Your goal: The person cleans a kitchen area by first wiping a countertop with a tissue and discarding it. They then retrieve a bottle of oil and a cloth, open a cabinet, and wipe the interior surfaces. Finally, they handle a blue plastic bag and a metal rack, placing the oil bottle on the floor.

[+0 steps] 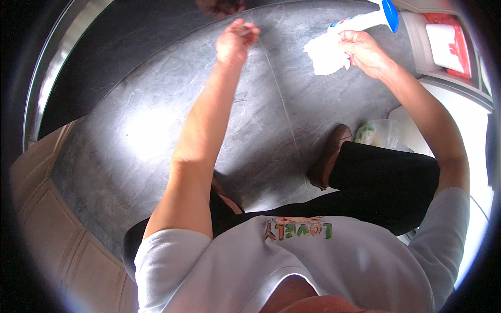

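My right hand [366, 53] pinches a crumpled white tissue or cloth [327, 54], which hangs out to the left of its fingertips above the grey marbled floor [258, 105]. Just beyond the tissue is a white plastic bottle [360, 22] with a blue end [390, 15], partly cut off by the top of the view. My left hand [236, 42] reaches forward to the left of the tissue, with its fingers curled. Glare and blur hide whether those fingers hold anything small.
Beside my brown shoe [330, 156] lies a clear plastic bag [385, 133] with something green inside. A red and white container [450, 49] sits in an open compartment at the right. Panelled cabinet fronts [70, 231] line the left. A dark reddish round thing [221, 7] shows at the top.
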Available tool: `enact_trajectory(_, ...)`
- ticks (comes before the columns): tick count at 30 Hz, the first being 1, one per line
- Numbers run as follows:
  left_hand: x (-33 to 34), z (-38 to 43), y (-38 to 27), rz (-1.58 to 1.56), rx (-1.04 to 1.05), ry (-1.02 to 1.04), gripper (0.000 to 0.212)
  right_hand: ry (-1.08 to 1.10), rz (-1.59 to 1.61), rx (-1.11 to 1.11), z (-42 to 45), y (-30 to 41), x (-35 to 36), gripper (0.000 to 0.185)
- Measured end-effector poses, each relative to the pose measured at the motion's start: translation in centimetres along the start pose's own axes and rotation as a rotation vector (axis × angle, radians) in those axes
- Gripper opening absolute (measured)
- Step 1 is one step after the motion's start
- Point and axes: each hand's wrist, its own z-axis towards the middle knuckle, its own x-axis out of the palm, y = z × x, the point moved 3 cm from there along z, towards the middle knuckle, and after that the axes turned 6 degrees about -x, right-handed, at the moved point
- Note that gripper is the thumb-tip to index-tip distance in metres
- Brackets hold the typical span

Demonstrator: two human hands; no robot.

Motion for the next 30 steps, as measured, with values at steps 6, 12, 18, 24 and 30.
enact_trajectory(6,-2.6,3.8,-3.3,-0.1,-0.041,-0.161,0.025,0.011,0.039,-0.006,-0.5,-0.1,0.1,0.014)
enact_trajectory(12,-4.8,4.7,-4.1,0.087,-0.022,-0.04,0.027,-0.002,0.031,-0.011,-0.7,-1.1,-1.2,0.015)
enact_trajectory(18,-0.1,3.6,0.0,0.183,-0.171,0.065,0.025,0.003,0.039,0.02,-0.7,-2.0,-1.7,0.014)
enact_trajectory(24,-0.6,8.8,0.1,0.127,-0.087,0.085,0.024,0.016,0.055,0.026,-0.8,-2.8,-3.0,0.012)
enact_trajectory(30,-3.5,8.5,-0.1,0.298,-0.144,0.116,0.024,0.002,0.049,0.09,0.8,-3.5,-2.6,0.011)
